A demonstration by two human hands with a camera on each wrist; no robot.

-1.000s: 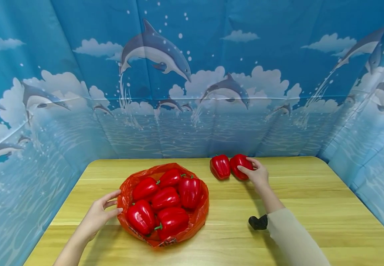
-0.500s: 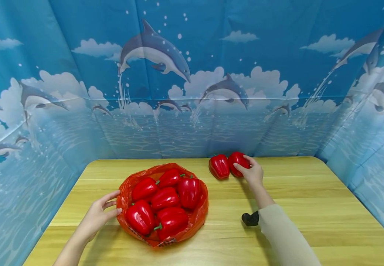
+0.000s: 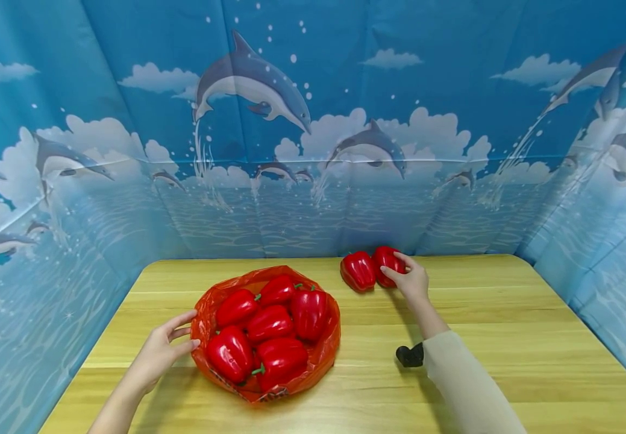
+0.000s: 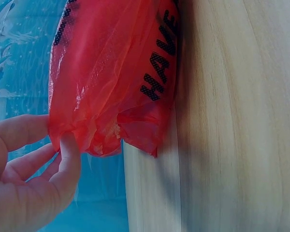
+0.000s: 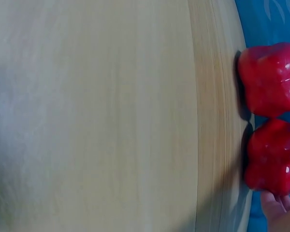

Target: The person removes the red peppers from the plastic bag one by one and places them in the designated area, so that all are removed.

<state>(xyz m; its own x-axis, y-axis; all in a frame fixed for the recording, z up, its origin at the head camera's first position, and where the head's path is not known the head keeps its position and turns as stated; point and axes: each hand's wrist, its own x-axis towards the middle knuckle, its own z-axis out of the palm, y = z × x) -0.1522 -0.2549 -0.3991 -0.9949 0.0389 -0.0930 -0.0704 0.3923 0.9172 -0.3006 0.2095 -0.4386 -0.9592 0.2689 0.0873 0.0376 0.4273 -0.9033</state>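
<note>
An orange-red plastic bag [image 3: 336, 337] stands wide on the table with several red bell peppers [image 3: 270, 323] inside. At its left side my left hand [image 3: 158, 352] pinches the rim; the left wrist view has the thumb and fingers at the bag's [image 4: 111, 72] edge. Near the table's back edge lie two more red peppers side by side. My right hand [image 3: 413, 283] grips the right one [image 3: 387, 265], thumb in front and fingers over its right side. The left one [image 3: 358, 271] touches or nearly touches it. In the right wrist view only the fingertips show against the held pepper [image 5: 274, 157].
The wooden table [image 3: 508, 337] carries the bag and peppers. A blue dolphin-print curtain [image 3: 313, 205] hangs right behind its back edge and along both sides. A black object [image 3: 410, 355] is attached at the right sleeve [image 3: 464, 374].
My right hand has shifted slightly left and back, and the pepper it holds has moved a little the same way, against its neighbour. The left hand and bag stay put.
</note>
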